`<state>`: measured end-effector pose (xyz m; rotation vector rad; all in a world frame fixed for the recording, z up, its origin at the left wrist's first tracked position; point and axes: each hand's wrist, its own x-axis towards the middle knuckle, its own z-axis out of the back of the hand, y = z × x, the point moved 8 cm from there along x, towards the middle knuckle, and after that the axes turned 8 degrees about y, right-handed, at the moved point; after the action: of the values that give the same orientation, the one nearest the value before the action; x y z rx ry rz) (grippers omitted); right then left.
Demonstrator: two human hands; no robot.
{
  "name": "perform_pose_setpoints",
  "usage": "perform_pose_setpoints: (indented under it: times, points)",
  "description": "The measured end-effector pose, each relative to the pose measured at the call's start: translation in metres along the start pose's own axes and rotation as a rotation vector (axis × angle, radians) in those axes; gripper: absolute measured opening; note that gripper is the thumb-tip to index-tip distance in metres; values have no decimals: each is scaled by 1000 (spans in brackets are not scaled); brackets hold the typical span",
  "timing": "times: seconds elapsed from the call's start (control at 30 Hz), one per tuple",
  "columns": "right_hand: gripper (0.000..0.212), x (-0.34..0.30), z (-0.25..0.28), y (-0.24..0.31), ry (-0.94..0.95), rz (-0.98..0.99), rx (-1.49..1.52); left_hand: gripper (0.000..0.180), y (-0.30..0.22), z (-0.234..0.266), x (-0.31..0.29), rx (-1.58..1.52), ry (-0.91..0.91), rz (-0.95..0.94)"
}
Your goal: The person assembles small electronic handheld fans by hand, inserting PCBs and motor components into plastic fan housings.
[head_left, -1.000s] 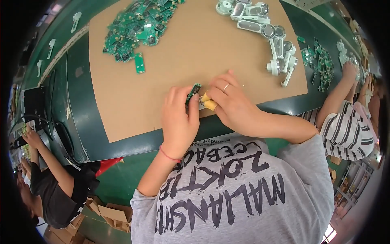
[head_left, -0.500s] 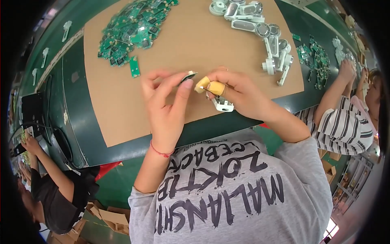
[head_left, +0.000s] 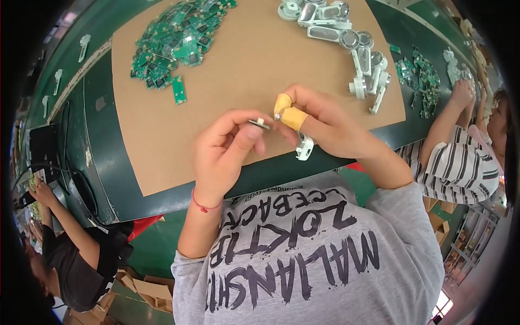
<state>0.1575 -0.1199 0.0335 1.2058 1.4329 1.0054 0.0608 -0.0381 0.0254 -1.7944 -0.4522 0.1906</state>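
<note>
the left hand (head_left: 225,149) is clamped on a small circuit board (head_left: 259,124), pinched between thumb and forefinger; the right hand (head_left: 330,122), in yellow finger covers (head_left: 295,118), grips a white plastic housing (head_left: 305,148) that shows below its fingers. the hands are near each other; whether they touch is hard to tell. compared with half a second ago, the left hand sits lower and the board, then rising to the right, now slopes down that way, seen nearly edge-on, its pale connector (head_left: 261,121) on top. the housing has swung round, its visible part standing closer to upright. the held board's long axis is partly hidden.

beyond the hands, on a brown cardboard sheet (head_left: 233,81) over the table (head_left: 130,203), a single green board (head_left: 179,90) points away from the person, its far end leaning slightly left, just beside a heap of circuit boards (head_left: 179,43). white-and-grey housings (head_left: 349,39) lie in a line at the right.
</note>
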Motion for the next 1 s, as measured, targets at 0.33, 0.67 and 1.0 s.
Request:
perform_pose_setpoints:
  times: [0.33, 0.67, 1.0]
  points:
    - [6, 0, -12, 40, 40, 130, -589, 19, 13, -18, -3, -396, 237, 151]
    - [11, 0, -22, 53, 91, 326, -735, 15, 16, -13, -5, -352, 287, 211]
    - [7, 2, -21, 53, 91, 293, -769, 10, 14, -9, -6, -290, 273, 291]
